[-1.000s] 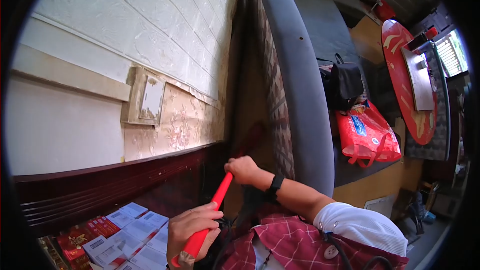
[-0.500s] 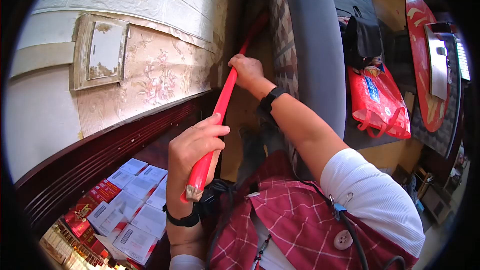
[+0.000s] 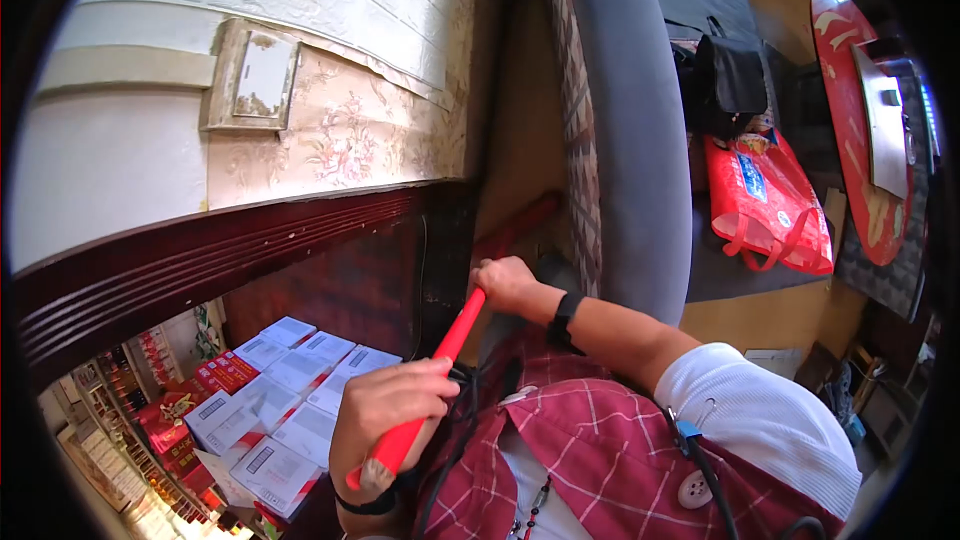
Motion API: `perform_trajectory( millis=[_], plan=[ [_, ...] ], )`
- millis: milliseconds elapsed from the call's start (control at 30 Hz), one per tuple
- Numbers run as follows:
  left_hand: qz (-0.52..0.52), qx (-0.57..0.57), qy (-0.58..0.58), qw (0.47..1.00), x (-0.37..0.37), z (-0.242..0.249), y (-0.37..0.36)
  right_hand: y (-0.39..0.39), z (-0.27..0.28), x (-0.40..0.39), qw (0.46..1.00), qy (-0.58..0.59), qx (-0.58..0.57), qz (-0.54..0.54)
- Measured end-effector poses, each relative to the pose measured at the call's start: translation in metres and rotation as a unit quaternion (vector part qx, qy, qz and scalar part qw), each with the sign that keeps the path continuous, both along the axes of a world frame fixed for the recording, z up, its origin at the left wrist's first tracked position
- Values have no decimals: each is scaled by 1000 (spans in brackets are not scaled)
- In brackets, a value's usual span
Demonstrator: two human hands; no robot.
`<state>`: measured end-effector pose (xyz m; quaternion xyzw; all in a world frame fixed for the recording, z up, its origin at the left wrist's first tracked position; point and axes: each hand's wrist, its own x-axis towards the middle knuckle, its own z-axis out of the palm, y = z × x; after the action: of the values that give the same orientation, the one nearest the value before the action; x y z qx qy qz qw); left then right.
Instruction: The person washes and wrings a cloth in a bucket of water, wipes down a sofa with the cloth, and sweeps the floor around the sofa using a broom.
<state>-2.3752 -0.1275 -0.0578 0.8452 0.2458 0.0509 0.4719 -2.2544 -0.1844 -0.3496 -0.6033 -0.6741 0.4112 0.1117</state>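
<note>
A long red pole (image 3: 458, 332), like a broom or mop handle, runs slantwise between my hands. Its near end, with the red covering worn away and pale wood showing, sticks out below my left hand (image 3: 395, 410), whose fingers curl over it. Farther up, my right hand (image 3: 507, 283) is closed round the same pole. Past that hand, a blurred red length lies in the dim gap between the wall and the grey couch-like panel (image 3: 640, 140); what sits at the far end is too dark to tell.
Left stand the wall with peeling floral paper (image 3: 345, 145), a dark wood ledge (image 3: 200, 260) and stacked white-and-red boxes (image 3: 295, 375). On the right are a black bag (image 3: 730, 75), a red shopping bag (image 3: 770, 205) and a red oval board (image 3: 850, 120).
Both hands have drawn the pole back toward my body, the right hand moving down most. The view has shifted, with more of the boxes and shelves at left showing.
</note>
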Motion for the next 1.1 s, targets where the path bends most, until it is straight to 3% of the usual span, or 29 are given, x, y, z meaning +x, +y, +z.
perform_trajectory(
  millis=[133,267,333,400,500,600,800,867,933,1067,1100],
  plan=[
    [12,4,-25,1000,-10,18,-5,-5,13,-8,996,-21,69,-56],
    [20,80,-7,997,-17,-15,-21,12,-20,-17,968,-12,167,-186],
    [93,-14,-85,992,-19,-44,-36,15,-33,-22,976,-1,101,-194],
    [126,-48,-164,977,-36,-67,-61,5,-44,-38,971,25,116,-208],
    [124,-58,-180,974,-57,-73,-96,-34,-57,-72,968,28,125,-216],
    [51,-65,-132,988,-76,-82,-138,-107,-91,-115,978,70,85,-178],
    [35,-73,-139,987,-124,-62,-229,-212,-45,-150,996,50,2,-68],
    [38,-62,-158,985,-141,-44,-237,-223,-28,-158,1000,-7,20,9],
    [107,-85,-195,971,-159,-34,-242,-236,-4,-160,999,3,23,31],
    [147,-83,-211,963,-179,-26,-260,-236,-5,-166,997,-24,64,30],
    [130,-32,-199,971,-176,-30,-269,-232,-11,-164,995,-32,95,24]
  ],
)
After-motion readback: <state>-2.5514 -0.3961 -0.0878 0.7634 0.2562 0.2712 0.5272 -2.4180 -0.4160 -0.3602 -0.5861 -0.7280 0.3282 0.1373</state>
